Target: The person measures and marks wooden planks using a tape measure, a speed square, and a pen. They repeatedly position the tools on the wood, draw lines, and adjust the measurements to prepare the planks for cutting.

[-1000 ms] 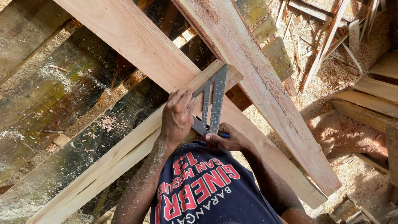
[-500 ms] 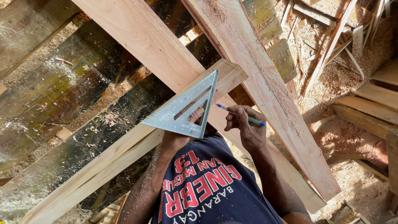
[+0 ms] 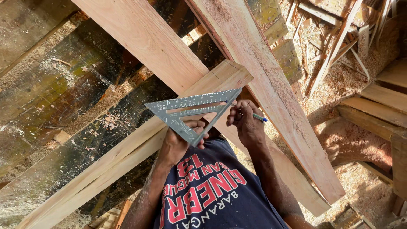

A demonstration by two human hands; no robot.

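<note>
Fingers of the left hand are wrapped shut around the lower corner of a grey metal speed square, which is lifted and tilted so its triangular face shows flat to the camera. Just right of the square, the right hand is curled closed on a pencil with a green and blue barrel, its tip hidden behind the square's edge and its blue end pointing away to the right. Under the square runs a long pale plank, whose sawn end lies just above the square's ruled edge. Beyond the square, two broader reddish boards cross at an angle: one up and to the left, one passing down to the right. Farther right of the square, sawdust and wood offcuts cover the ground.
</note>
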